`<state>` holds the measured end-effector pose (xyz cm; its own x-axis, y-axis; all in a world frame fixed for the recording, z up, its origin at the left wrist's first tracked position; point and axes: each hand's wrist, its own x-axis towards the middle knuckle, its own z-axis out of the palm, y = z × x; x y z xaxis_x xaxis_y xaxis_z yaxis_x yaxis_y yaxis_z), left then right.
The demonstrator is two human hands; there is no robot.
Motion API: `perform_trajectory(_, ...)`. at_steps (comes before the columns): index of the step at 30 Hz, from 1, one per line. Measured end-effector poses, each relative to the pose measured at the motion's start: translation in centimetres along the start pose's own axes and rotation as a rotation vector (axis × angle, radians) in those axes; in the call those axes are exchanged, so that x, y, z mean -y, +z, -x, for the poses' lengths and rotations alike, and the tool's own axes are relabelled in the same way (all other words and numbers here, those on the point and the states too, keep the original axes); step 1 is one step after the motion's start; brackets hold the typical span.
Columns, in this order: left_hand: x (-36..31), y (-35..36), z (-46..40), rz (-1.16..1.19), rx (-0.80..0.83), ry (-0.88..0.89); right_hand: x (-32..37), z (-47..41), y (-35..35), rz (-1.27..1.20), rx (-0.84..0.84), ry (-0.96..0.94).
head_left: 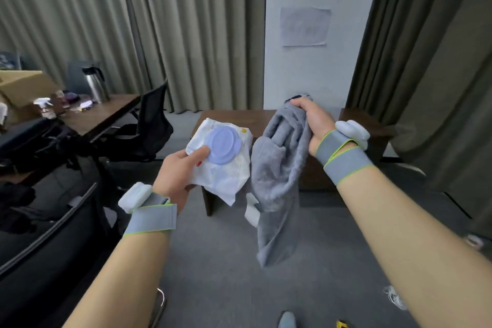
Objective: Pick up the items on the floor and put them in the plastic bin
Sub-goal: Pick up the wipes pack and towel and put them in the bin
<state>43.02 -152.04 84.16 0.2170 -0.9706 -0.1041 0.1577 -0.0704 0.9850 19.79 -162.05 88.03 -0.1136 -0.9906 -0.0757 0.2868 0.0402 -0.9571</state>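
Observation:
My left hand [178, 176] grips a white wet-wipes pack [226, 176] with a round lilac lid, thumb resting on the lid's edge, held up in front of me. My right hand [314, 122] is closed on the top of a grey fleece towel [277, 176], which hangs down loosely with a white label at its left side. Both items are in the air, side by side and close together, above the grey carpet. No plastic bin is in sight.
A low dark wooden table [239, 120] stands ahead by the white wall. At left are a desk [106, 112] with a steel thermos [94, 85], a cardboard box, and a black office chair [151, 125]. Small items [395, 298] lie on the carpet at lower right.

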Motion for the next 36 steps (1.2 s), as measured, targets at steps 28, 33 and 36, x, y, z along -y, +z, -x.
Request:
perform_trajectory(28, -3.2, 43.1, -61.0, 0.047, 0.228, 0.009, 23.4, -61.3, -11.9, 0.287, -0.325, -0.444)
perform_trajectory(33, -1.6, 48.1, -69.8, 0.125, 0.24, -0.081, 24.6, -69.7, -12.3, 0.287, -0.348, -0.435)
perform_trajectory(36, -0.6, 49.8, -73.7, 0.112, 0.242, -0.108, 25.0, -73.1, -12.9, 0.249, -0.359, -0.435)
